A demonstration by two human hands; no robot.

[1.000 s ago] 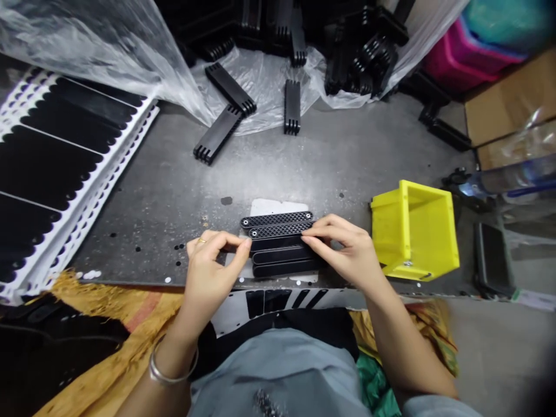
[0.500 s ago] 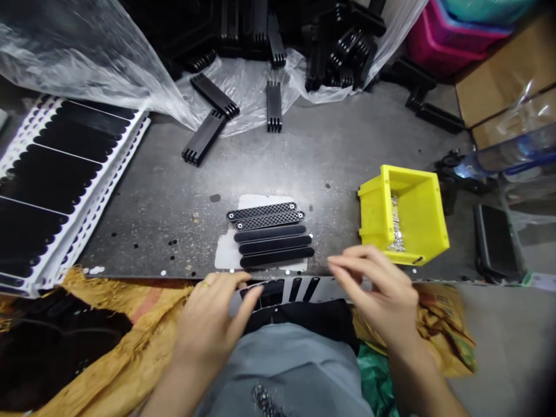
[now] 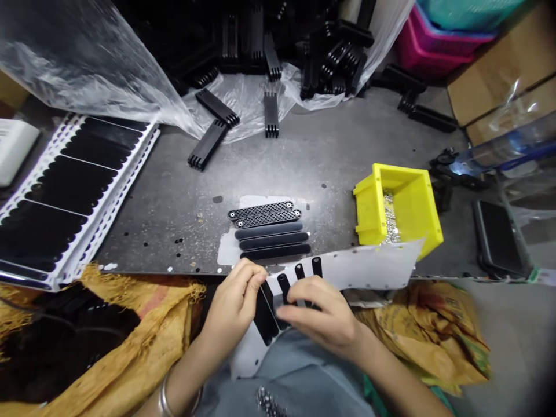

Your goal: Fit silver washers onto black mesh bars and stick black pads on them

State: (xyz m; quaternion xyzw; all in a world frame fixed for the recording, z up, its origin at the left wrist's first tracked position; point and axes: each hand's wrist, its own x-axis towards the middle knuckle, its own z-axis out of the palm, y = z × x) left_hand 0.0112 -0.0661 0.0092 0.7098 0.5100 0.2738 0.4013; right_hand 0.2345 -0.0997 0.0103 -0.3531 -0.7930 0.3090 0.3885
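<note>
Both hands have left the row of strips [image 3: 271,231] on the surface [image 3: 304,162] and drawn back over the lap. The white sheet [image 3: 373,269], earlier lying low at the surface's edge, is now lifted, its far end up against the yellow bin [image 3: 412,202]. Left hand [image 3: 234,301]: fingers pinch a black strip [image 3: 264,315] on the sheet. Right hand [image 3: 324,315]: grips the sheet beside it.

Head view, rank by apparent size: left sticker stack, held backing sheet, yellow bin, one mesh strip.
Largest first:
sticker stack
backing sheet
yellow bin (farther than the sheet, so these two are unsure)
mesh strip
</note>
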